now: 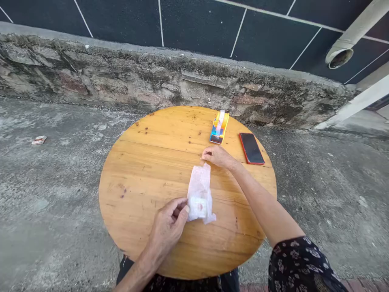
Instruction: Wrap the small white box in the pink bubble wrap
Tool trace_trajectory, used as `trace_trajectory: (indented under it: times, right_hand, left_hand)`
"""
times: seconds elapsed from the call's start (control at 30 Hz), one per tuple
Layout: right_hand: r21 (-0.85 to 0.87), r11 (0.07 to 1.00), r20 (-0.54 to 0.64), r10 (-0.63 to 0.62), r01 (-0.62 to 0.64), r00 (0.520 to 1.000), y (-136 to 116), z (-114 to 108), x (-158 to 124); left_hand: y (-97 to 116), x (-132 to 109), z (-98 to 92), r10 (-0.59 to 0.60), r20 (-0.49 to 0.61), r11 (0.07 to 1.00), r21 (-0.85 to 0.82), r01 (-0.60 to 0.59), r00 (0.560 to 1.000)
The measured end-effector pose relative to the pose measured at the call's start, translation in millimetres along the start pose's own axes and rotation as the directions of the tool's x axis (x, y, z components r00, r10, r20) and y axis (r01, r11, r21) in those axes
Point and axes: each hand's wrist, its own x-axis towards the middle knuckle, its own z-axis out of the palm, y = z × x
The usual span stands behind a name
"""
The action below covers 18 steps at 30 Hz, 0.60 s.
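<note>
Wrapper (199, 182), whitish, lying on table (142, 174); contents blurred. Left hand (172, 219): thumb and fingers pinching its left edge. Right hand (216, 156): fingertips drawn together, near tape dispenser (223, 121); anything held indiscernible.

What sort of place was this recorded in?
Probably an outdoor spot beside a building, perhaps a yard. What shows it: rough concrete ground, a weathered stone base along the foot of a dark wall, and an open-ended pipe by that wall.
</note>
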Motion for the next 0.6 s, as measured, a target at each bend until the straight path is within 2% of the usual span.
trace_trajectory:
  times: [0.37,0.6]
  right_hand:
    - [-0.087,0.988,-0.105,0.12,-0.129,0.987,-10,8,-3]
    - [-0.029,0.989,-0.235,0.134,-0.145,0.963,-6,6,-5]
  left_hand:
    - [-4,-4,4.7,-0.064,-0.017,0.995,-0.072,0.062,0.998]
    - [5,-7,2.0,-0.047,-0.054,0.998,-0.038,0.045,0.997]
